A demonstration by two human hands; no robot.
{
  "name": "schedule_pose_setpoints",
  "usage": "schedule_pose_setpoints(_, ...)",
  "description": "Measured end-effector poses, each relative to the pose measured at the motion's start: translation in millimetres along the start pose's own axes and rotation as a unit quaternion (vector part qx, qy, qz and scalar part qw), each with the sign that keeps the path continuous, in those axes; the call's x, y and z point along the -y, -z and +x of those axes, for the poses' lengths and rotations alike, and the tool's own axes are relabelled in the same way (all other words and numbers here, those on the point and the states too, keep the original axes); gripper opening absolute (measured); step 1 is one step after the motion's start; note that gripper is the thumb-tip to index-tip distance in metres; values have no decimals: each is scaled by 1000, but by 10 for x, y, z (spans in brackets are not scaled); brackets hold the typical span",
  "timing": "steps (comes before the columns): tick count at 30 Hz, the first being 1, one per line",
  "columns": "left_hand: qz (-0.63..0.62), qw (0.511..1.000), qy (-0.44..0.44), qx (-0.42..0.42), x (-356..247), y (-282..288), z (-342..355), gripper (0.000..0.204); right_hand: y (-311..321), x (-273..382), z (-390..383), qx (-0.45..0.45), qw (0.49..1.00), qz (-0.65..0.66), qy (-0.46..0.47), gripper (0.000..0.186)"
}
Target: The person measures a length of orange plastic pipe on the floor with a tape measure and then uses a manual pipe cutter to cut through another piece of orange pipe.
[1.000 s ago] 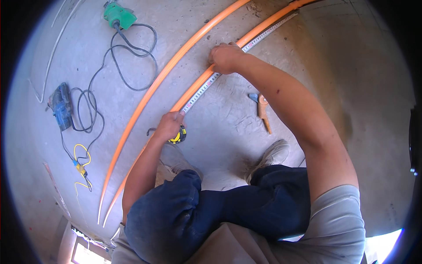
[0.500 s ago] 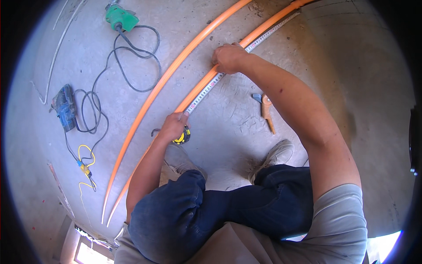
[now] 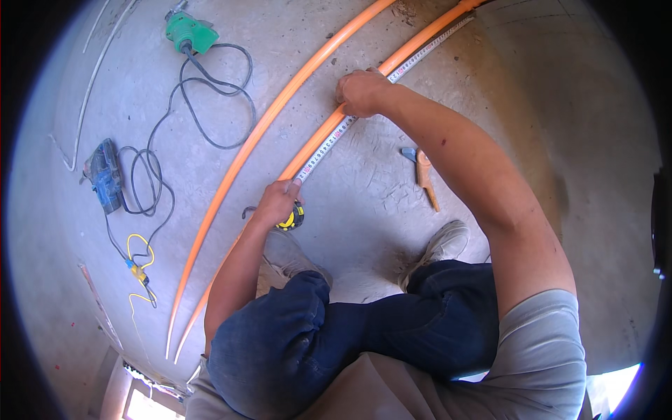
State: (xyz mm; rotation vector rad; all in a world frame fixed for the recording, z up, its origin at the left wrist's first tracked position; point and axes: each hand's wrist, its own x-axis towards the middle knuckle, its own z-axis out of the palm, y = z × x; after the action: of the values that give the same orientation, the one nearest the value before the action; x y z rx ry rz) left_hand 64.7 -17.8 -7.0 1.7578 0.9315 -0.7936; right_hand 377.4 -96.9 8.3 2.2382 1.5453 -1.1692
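Observation:
An orange pipe [image 3: 318,143] runs from the far right toward my left side on the grey floor. Along its right edge lies the pulled-out white blade of a tape measure [image 3: 323,148]. My left hand [image 3: 277,201] is closed around the pipe and the blade, just above the yellow and black tape case [image 3: 290,215]. Further up, my right hand [image 3: 362,93] wraps over the pipe and the blade, its fingers curled on the far side. An orange-handled pipe cutter [image 3: 424,178] lies on the floor right of the tape.
A second orange pipe [image 3: 262,126] curves alongside on the left. Beyond it are a green tool [image 3: 190,31] with a looped dark cord, a blue power tool [image 3: 105,176] and a yellow cable connector [image 3: 138,271]. My shoes [image 3: 446,243] stand on the floor near the tape.
Both hands keep their hold on the pipe and tape. The view has shifted very slightly; nothing else visibly moves.

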Motion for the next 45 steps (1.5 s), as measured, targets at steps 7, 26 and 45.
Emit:
schedule_pose_setpoints(7,2,999,-44,-24,77,-30,25,51,13,11,-21,-14,1000,4,-8,31)
schedule_pose_setpoints(26,4,1000,-18,-12,116,-53,59,52,30,8,-21,-9,1000,-9,-7,30)
schedule_pose_setpoints(45,-12,1000,-5,-3,63,-25,25,53,138,70,-76,13,1000,5,8,31)
